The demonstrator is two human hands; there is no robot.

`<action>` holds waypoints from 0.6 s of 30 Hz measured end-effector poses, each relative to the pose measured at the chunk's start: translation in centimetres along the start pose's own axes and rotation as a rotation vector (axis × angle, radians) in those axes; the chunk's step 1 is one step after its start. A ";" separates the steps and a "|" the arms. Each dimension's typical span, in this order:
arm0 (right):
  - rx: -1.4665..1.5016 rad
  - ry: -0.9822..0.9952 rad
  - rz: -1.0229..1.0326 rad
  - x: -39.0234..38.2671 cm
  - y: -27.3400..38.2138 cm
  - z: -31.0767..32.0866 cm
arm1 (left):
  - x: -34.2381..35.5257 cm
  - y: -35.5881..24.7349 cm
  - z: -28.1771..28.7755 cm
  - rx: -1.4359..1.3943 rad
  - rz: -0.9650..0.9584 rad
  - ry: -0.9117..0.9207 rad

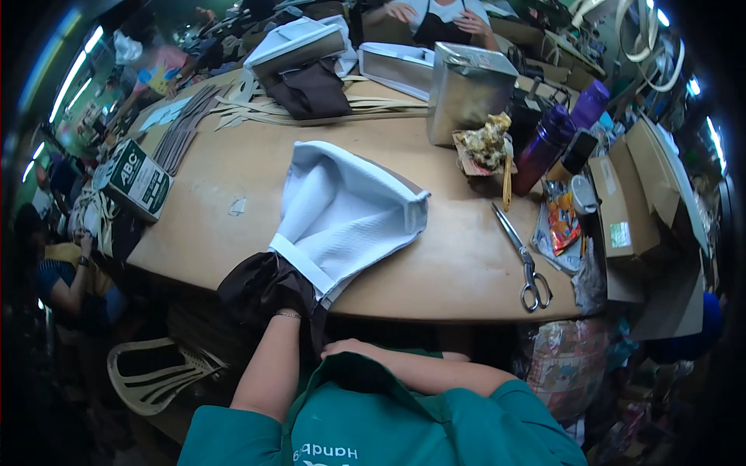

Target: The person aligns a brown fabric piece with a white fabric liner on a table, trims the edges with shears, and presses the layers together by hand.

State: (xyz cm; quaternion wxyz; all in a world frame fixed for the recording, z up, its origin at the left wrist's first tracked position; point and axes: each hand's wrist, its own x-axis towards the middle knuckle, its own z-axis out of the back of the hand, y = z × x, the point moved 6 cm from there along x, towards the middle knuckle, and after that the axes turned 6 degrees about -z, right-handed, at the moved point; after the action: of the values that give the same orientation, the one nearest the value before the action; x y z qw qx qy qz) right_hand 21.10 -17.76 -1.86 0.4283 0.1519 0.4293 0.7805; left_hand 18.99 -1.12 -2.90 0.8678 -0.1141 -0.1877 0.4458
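A white fabric bag (342,210) lies on the tan worktable (233,248), its mouth toward me. Dark brown lining (260,287) spills out of the mouth over the table's near edge. My left hand (286,317) shows only at the wrist, which wears a thin bracelet. The fingers are buried in the brown lining. My right hand (347,348) sits low against my green shirt, just below the table edge. Its curled fingers touch the hanging end of the lining, and the grip is hidden.
Scissors (531,272) lie at the right near the edge, beside snack packets (561,221). Behind them stand a purple bottle (544,147), a silver bag (466,89) and cardboard boxes (622,206). A green-and-white box (138,180) and tan strips (183,136) lie left. Another person's hands (439,14) work at the far side.
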 end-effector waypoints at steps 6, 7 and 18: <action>-0.028 0.017 0.015 -0.5 0.0 -0.6 | -1.0 -5.2 1.6 -0.798 0.002 0.041; -0.030 0.015 0.016 -0.6 -0.2 -1.0 | -1.3 -6.7 1.3 -0.949 -0.005 0.116; 0.072 -0.105 0.069 -3.1 -0.3 0.5 | -0.5 -9.7 1.9 -1.289 -0.023 0.272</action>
State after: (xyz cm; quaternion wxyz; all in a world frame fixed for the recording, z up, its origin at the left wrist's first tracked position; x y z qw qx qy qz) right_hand 23.39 -19.87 -1.43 0.4173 0.2225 0.4285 0.7699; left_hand 25.00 -7.10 2.23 0.6462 -0.6644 -0.3068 0.2164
